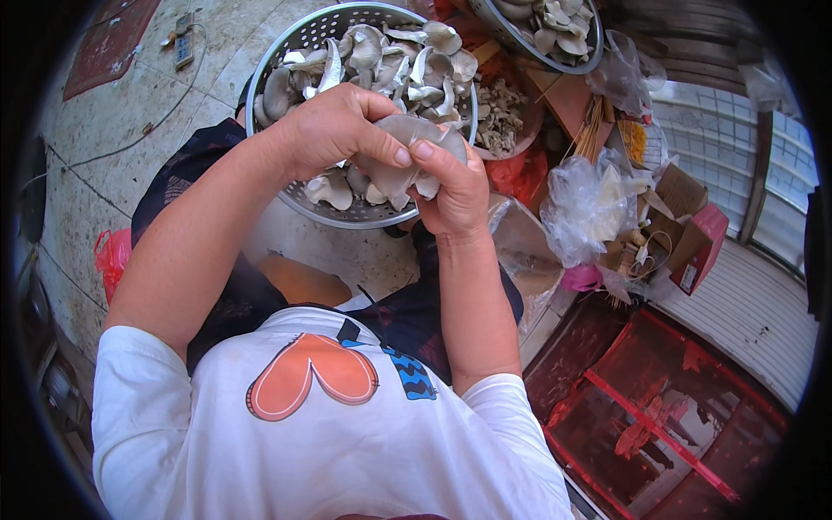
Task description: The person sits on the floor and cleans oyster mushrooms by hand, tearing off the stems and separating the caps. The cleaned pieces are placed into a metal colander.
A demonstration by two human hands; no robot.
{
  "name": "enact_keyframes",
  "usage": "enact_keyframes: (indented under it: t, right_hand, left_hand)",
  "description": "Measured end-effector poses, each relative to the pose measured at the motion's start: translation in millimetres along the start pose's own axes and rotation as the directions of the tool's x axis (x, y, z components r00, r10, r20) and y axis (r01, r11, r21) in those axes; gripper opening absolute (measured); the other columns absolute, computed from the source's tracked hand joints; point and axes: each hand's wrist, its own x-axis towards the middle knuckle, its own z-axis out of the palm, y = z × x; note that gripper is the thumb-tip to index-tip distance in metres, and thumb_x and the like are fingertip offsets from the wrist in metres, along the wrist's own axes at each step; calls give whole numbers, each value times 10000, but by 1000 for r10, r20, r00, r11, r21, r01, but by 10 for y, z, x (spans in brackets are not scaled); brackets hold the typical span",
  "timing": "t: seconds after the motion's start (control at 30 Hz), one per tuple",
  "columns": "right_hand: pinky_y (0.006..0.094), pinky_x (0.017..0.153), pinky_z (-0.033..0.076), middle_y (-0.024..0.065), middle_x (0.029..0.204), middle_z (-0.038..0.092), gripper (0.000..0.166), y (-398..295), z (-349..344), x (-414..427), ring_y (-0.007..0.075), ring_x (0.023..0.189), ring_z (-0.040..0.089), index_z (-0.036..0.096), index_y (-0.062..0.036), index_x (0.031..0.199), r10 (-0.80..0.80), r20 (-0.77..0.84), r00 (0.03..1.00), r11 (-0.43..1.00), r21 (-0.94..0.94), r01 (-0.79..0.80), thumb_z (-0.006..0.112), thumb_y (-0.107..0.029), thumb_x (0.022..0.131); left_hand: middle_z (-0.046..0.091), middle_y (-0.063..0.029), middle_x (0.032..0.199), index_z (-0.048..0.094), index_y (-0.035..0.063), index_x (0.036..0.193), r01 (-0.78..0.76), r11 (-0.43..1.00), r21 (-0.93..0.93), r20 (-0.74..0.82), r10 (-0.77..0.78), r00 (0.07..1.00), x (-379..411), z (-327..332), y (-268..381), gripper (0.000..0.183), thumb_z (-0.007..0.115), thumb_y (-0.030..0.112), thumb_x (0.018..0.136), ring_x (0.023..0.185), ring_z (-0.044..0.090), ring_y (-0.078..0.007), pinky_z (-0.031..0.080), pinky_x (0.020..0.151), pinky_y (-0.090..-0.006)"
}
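Both hands grip one grey oyster mushroom cap (396,169) above a perforated metal basin (364,218). My left hand (338,127) holds its upper left side, with the thumb pressed on top of the cap. On the other side, my right hand (455,185) pinches the cap, its thumb tip close to the left one. The fingers beneath are partly hidden by the cap. Many torn oyster mushrooms (364,55) fill the basin, some showing pale gills and white torn edges.
A second metal basin (591,62) of mushrooms stands at upper right. Below it, a tub (530,133) holds small mushroom pieces. Clear plastic bags (578,208), an open cardboard box (679,195) and a red-framed case (650,416) lie to the right. A power strip (184,45) and its cable lie left.
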Motion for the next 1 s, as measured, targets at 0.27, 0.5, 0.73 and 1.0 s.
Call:
enact_keyframes:
  t: [0.27, 0.5, 0.73, 1.0]
  right_hand:
    - [220, 503, 445, 38, 840, 618, 298, -39, 15, 10, 107, 646, 576, 573, -12, 1025, -74, -82, 994, 997, 19, 76, 709, -134, 790]
    - [221, 467, 415, 35, 803, 614, 197, 14, -54, 59, 111, 611, 566, 577, -41, 986, -228, -243, 943, 973, -68, 218, 657, -155, 846]
    - [236, 437, 409, 21, 768, 607, 113, -146, -180, 144, 122, 581, 569, 570, -75, 916, -245, -389, 888, 963, 10, 270, 629, -165, 883]
    - [251, 674, 471, 38, 907, 605, 378, 85, -57, 140, 121, 802, 579, 571, -21, 1122, -24, -111, 993, 999, -46, 19, 649, -288, 866]
  left_hand:
    - [653, -37, 794, 632, 22, 979, 30, 997, -72, -41, -33, 999, -27, 51, 50, 327, 787, 138, 716, 646, 619, -97, 521, 566, -230]
    - [640, -20, 760, 621, 35, 968, 29, 997, -74, -130, -38, 991, 19, 52, -26, 226, 726, 133, 793, 546, 587, -74, 493, 501, -202]
    - [635, -30, 780, 602, 34, 961, 8, 983, -182, -204, -46, 978, 30, -25, -85, 222, 719, 107, 788, 527, 572, -71, 493, 499, -206]
    - [627, -33, 740, 608, 33, 919, 37, 996, -84, -175, -52, 983, 10, -46, 15, 218, 736, 96, 755, 507, 560, -71, 469, 476, -194]
